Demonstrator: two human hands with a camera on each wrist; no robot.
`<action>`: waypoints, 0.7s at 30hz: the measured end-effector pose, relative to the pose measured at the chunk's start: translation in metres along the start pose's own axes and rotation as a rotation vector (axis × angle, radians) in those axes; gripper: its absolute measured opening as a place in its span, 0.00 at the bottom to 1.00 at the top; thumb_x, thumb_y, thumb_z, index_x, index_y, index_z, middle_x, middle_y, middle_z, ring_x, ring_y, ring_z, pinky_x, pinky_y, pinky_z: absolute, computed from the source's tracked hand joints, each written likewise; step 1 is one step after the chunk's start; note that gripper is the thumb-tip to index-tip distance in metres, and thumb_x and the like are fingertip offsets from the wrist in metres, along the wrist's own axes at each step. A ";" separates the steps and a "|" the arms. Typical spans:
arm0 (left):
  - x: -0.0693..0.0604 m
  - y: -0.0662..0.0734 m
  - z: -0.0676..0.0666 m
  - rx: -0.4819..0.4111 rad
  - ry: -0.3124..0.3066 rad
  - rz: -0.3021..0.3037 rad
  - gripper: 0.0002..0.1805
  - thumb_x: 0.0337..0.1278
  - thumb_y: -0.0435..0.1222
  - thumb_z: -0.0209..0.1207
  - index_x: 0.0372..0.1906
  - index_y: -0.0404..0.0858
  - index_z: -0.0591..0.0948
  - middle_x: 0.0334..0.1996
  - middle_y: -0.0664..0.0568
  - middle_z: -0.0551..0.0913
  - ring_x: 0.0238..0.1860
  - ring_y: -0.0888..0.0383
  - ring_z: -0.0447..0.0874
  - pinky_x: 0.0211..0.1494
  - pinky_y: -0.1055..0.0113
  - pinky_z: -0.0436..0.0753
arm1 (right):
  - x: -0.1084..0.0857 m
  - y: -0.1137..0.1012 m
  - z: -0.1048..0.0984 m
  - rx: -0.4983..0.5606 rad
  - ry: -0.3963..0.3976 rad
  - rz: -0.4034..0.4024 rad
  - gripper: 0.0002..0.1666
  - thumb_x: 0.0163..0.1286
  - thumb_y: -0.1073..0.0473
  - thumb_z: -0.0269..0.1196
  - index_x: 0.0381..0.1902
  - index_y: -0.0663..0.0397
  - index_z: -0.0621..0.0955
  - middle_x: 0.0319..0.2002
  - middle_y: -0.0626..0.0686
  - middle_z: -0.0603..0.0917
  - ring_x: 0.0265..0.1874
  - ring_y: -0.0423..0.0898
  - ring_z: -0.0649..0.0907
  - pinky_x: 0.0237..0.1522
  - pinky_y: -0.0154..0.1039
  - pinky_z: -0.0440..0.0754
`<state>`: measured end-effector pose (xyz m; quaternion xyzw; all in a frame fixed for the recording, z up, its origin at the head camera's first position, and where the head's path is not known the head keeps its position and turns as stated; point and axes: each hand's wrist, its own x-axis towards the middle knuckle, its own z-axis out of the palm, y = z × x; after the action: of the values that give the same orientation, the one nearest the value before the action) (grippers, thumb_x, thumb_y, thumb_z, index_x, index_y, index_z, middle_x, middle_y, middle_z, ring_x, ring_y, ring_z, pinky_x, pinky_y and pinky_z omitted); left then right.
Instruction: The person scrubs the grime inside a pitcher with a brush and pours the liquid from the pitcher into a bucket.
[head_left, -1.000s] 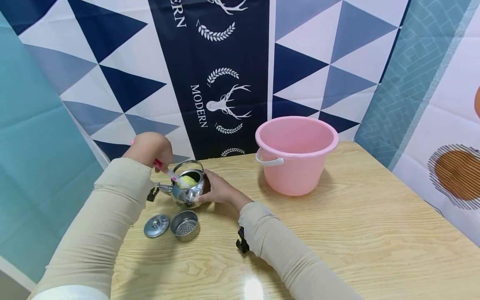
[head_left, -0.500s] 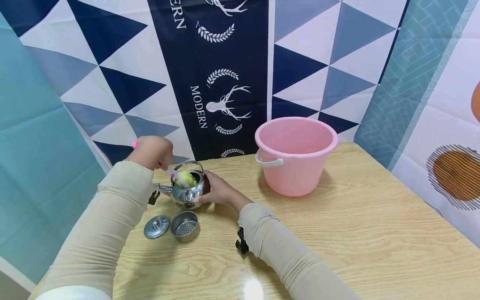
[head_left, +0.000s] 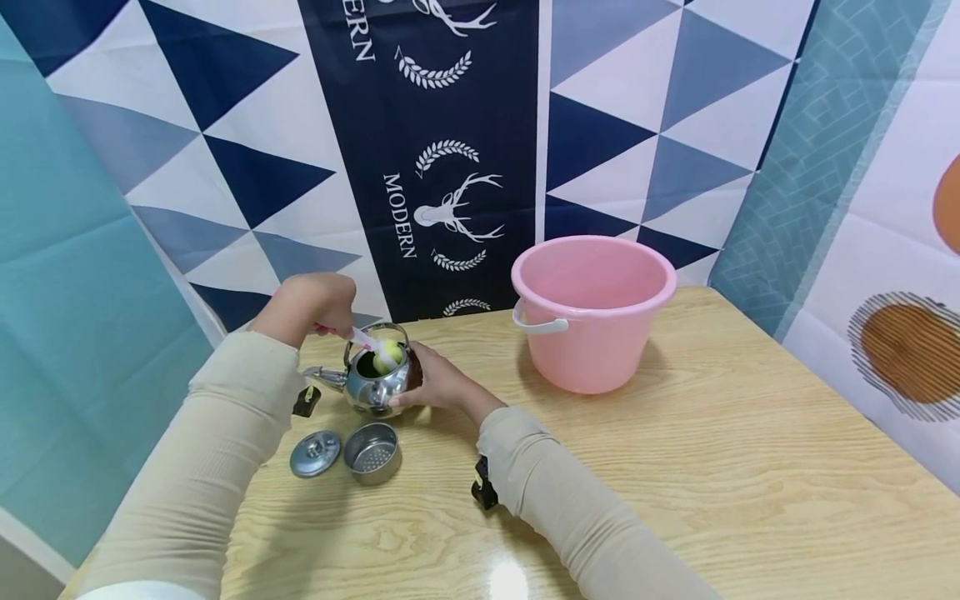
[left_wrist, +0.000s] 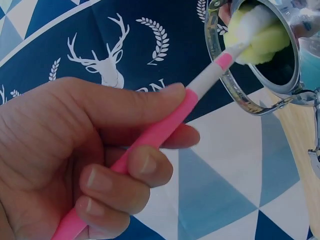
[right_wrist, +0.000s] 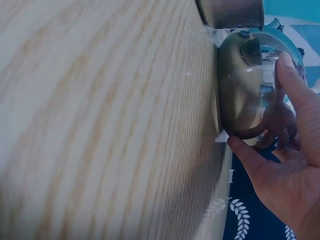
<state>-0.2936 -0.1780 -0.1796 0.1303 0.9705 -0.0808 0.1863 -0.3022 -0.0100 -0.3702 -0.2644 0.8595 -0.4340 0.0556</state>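
A shiny metal kettle [head_left: 363,395] stands upright and lidless on the table, its spout to the left and its loop handle raised. My left hand [head_left: 321,302] grips the pink and white handle of a sponge brush [left_wrist: 170,118], fingers curled round it. The brush's yellow and white sponge head [head_left: 388,357] sits in the kettle's mouth, by the right side of the rim. On the kettle's right side, my right hand [head_left: 441,380] holds the body, thumb and fingers spread around it. The lower part of the kettle's inside is hidden.
A round metal lid [head_left: 315,454] and a perforated strainer basket [head_left: 373,477] lie in front of the kettle. To the right stands a pink bucket [head_left: 588,358] with a white handle. Patterned cloth [head_left: 465,100] hangs behind the wooden table [head_left: 675,467].
The sponge head has moved right within the kettle's mouth, after rising a little half a second ago. My left hand has shifted slightly right with it. Kettle and right hand stay in place.
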 end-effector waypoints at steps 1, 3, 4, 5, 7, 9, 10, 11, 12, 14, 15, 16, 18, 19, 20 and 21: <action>0.000 0.000 0.000 -0.010 -0.009 0.003 0.12 0.59 0.36 0.62 0.21 0.37 0.81 0.13 0.54 0.70 0.15 0.60 0.64 0.25 0.66 0.68 | 0.000 0.000 0.000 0.001 -0.002 0.001 0.60 0.54 0.51 0.76 0.76 0.56 0.54 0.70 0.57 0.64 0.69 0.49 0.64 0.70 0.42 0.59; 0.000 -0.001 0.000 -0.034 -0.030 0.007 0.12 0.59 0.37 0.63 0.21 0.37 0.81 0.13 0.54 0.70 0.14 0.61 0.63 0.23 0.68 0.67 | -0.001 -0.001 0.000 0.000 -0.009 0.014 0.61 0.54 0.51 0.76 0.76 0.56 0.53 0.71 0.57 0.63 0.70 0.49 0.63 0.70 0.43 0.58; 0.000 -0.001 0.000 -0.048 -0.043 0.007 0.12 0.59 0.37 0.63 0.21 0.37 0.82 0.13 0.54 0.70 0.13 0.61 0.62 0.22 0.69 0.67 | -0.002 -0.001 0.000 -0.001 -0.011 0.021 0.61 0.55 0.50 0.76 0.76 0.57 0.53 0.71 0.57 0.62 0.70 0.49 0.63 0.70 0.43 0.58; -0.001 -0.001 0.000 -0.061 -0.056 0.004 0.12 0.59 0.37 0.63 0.22 0.37 0.82 0.13 0.54 0.69 0.13 0.61 0.62 0.22 0.70 0.66 | -0.002 -0.001 0.000 -0.002 -0.012 0.028 0.61 0.55 0.50 0.76 0.76 0.57 0.53 0.72 0.58 0.62 0.70 0.49 0.63 0.70 0.43 0.58; -0.002 -0.001 0.000 -0.084 -0.081 -0.003 0.11 0.58 0.37 0.64 0.23 0.36 0.83 0.14 0.54 0.70 0.14 0.62 0.62 0.21 0.71 0.65 | -0.002 -0.002 0.000 -0.003 -0.016 0.038 0.61 0.55 0.49 0.76 0.76 0.57 0.52 0.72 0.58 0.61 0.70 0.50 0.62 0.70 0.43 0.58; -0.004 0.000 -0.001 -0.096 -0.100 -0.013 0.09 0.58 0.37 0.64 0.26 0.35 0.84 0.15 0.53 0.71 0.14 0.62 0.62 0.21 0.72 0.65 | -0.002 -0.003 0.001 -0.009 -0.017 0.043 0.62 0.55 0.49 0.75 0.77 0.57 0.52 0.72 0.58 0.61 0.71 0.50 0.62 0.70 0.44 0.57; -0.004 0.000 -0.002 -0.094 -0.110 -0.017 0.09 0.57 0.37 0.65 0.27 0.35 0.84 0.16 0.53 0.71 0.14 0.62 0.62 0.21 0.72 0.65 | -0.002 -0.002 0.001 -0.013 -0.017 0.044 0.62 0.55 0.48 0.75 0.77 0.57 0.51 0.73 0.59 0.60 0.71 0.50 0.61 0.70 0.44 0.57; -0.005 0.001 -0.003 -0.092 -0.119 -0.023 0.08 0.57 0.36 0.65 0.27 0.36 0.84 0.16 0.53 0.72 0.15 0.62 0.63 0.21 0.72 0.65 | -0.002 -0.002 0.001 -0.017 -0.018 0.045 0.62 0.55 0.48 0.75 0.77 0.57 0.51 0.73 0.59 0.60 0.71 0.50 0.61 0.70 0.44 0.57; -0.006 0.002 -0.003 -0.086 -0.128 -0.030 0.08 0.57 0.36 0.65 0.28 0.36 0.85 0.16 0.53 0.72 0.15 0.62 0.63 0.21 0.72 0.65 | -0.001 -0.002 0.001 -0.021 -0.017 0.044 0.62 0.55 0.48 0.75 0.77 0.58 0.51 0.73 0.59 0.60 0.71 0.50 0.61 0.70 0.43 0.57; -0.007 0.004 -0.005 -0.066 -0.145 -0.054 0.08 0.57 0.36 0.64 0.28 0.36 0.85 0.16 0.53 0.73 0.15 0.62 0.64 0.22 0.71 0.66 | -0.001 -0.002 0.000 -0.027 -0.014 0.037 0.62 0.55 0.49 0.75 0.76 0.58 0.52 0.73 0.59 0.60 0.71 0.50 0.61 0.70 0.43 0.57; -0.007 0.005 -0.006 -0.057 -0.150 -0.072 0.07 0.57 0.36 0.64 0.28 0.36 0.85 0.17 0.52 0.73 0.15 0.62 0.65 0.23 0.71 0.67 | -0.001 -0.002 0.000 -0.028 -0.012 0.033 0.62 0.55 0.49 0.75 0.76 0.58 0.52 0.72 0.59 0.61 0.71 0.50 0.62 0.70 0.43 0.58; -0.008 0.006 -0.007 -0.043 -0.154 -0.087 0.07 0.57 0.36 0.64 0.28 0.36 0.85 0.18 0.53 0.73 0.16 0.62 0.65 0.23 0.71 0.67 | -0.001 -0.002 0.000 -0.026 -0.011 0.027 0.61 0.55 0.49 0.76 0.76 0.58 0.53 0.72 0.59 0.61 0.71 0.50 0.62 0.70 0.43 0.58; -0.009 0.009 -0.009 -0.004 -0.153 -0.120 0.07 0.57 0.36 0.65 0.28 0.37 0.86 0.19 0.52 0.74 0.18 0.61 0.67 0.26 0.70 0.68 | -0.001 -0.002 -0.001 -0.024 -0.004 0.013 0.60 0.54 0.49 0.76 0.75 0.59 0.54 0.71 0.59 0.63 0.70 0.51 0.63 0.70 0.44 0.58; -0.009 0.011 -0.009 0.018 -0.151 -0.139 0.07 0.56 0.36 0.65 0.27 0.38 0.86 0.20 0.53 0.74 0.19 0.60 0.69 0.27 0.69 0.69 | -0.001 -0.002 -0.001 -0.023 -0.003 0.009 0.60 0.54 0.50 0.76 0.75 0.58 0.54 0.71 0.59 0.63 0.70 0.51 0.63 0.70 0.44 0.58; -0.009 0.012 -0.010 0.041 -0.147 -0.153 0.07 0.56 0.36 0.65 0.26 0.38 0.85 0.21 0.53 0.75 0.21 0.59 0.70 0.29 0.68 0.69 | -0.001 -0.002 -0.001 -0.021 -0.003 0.004 0.60 0.54 0.50 0.76 0.75 0.58 0.55 0.70 0.59 0.63 0.69 0.50 0.64 0.70 0.44 0.59; -0.009 0.013 -0.010 0.065 -0.142 -0.165 0.07 0.55 0.37 0.66 0.25 0.39 0.85 0.21 0.53 0.75 0.23 0.59 0.71 0.31 0.66 0.69 | -0.001 -0.002 -0.001 -0.020 -0.004 0.002 0.60 0.54 0.50 0.76 0.75 0.58 0.55 0.70 0.59 0.64 0.69 0.50 0.64 0.70 0.44 0.59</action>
<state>-0.2848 -0.1653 -0.1680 0.0498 0.9592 -0.1361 0.2428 -0.3008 -0.0095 -0.3680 -0.2649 0.8640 -0.4247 0.0553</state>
